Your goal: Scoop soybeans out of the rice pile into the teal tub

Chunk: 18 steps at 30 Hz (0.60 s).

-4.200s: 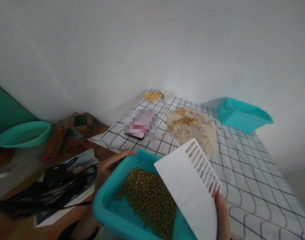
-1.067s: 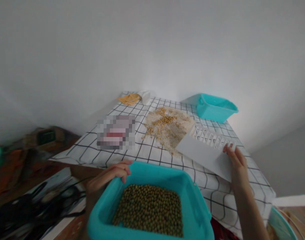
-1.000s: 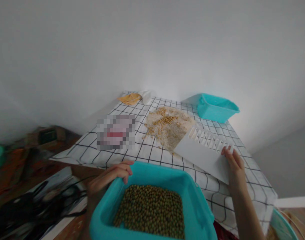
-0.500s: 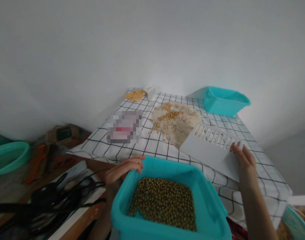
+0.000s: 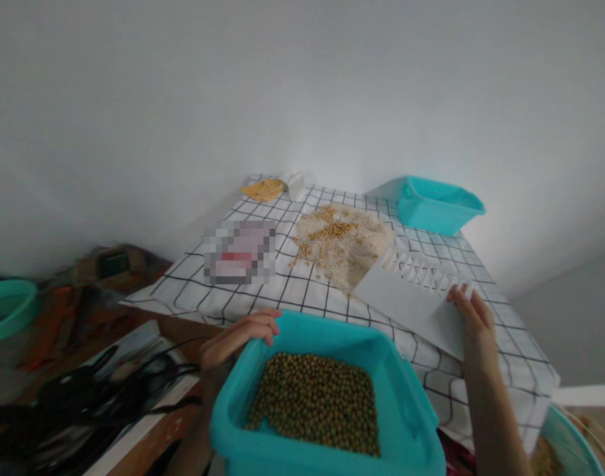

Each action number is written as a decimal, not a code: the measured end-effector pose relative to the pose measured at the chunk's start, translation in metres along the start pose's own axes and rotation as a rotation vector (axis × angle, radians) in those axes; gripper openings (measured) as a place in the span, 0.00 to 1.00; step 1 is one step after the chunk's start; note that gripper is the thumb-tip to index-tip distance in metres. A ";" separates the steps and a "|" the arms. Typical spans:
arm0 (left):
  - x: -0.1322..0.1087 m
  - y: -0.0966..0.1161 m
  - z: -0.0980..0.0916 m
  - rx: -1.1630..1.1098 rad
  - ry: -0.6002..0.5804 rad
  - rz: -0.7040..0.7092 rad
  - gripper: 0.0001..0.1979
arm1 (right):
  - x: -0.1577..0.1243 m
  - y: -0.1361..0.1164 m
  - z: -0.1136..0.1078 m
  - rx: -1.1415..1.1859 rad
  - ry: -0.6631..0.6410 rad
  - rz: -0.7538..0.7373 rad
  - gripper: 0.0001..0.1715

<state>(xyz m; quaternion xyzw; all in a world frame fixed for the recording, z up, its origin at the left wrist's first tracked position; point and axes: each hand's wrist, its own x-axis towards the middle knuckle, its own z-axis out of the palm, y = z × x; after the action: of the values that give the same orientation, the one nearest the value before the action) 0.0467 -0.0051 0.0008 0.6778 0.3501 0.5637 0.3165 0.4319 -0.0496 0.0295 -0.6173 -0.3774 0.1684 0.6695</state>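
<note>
Against a plain pale wall (image 5: 302, 86), a white cloth with black grid lines (image 5: 291, 291) is spread out; a loose mound of pale grain (image 5: 349, 254), scattered with yellow beans (image 5: 334, 230), is heaped near its middle. At the near side, a deep turquoise plastic bin (image 5: 332, 327) of small round green-brown beans (image 5: 317, 400) is held by the left hand (image 5: 245, 334), its fingers bent snugly over the far left corner. By the right hand (image 5: 473, 316), a thin white slotted board (image 5: 406, 301) is held at its right end, fingertips hooked by the slots, its left end beside the mound; whether it lies flat cannot be told. Positioning of the board appears to be in hand; for any next move, a level bin and light guiding would be called for.
</note>
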 end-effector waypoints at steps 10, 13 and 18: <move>0.009 0.017 0.001 -0.054 0.008 0.055 0.15 | -0.004 -0.006 0.006 0.073 -0.051 0.087 0.25; 0.008 0.015 0.002 -0.056 0.026 0.062 0.16 | -0.005 -0.006 0.009 0.101 -0.064 0.116 0.24; -0.001 0.001 0.003 -0.030 0.018 0.080 0.17 | -0.006 -0.004 0.005 0.093 -0.077 0.153 0.24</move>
<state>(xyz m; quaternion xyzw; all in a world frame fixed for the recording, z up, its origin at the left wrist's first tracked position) 0.0492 -0.0064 0.0009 0.6814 0.3169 0.5871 0.3009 0.4234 -0.0507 0.0314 -0.6058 -0.3463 0.2601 0.6674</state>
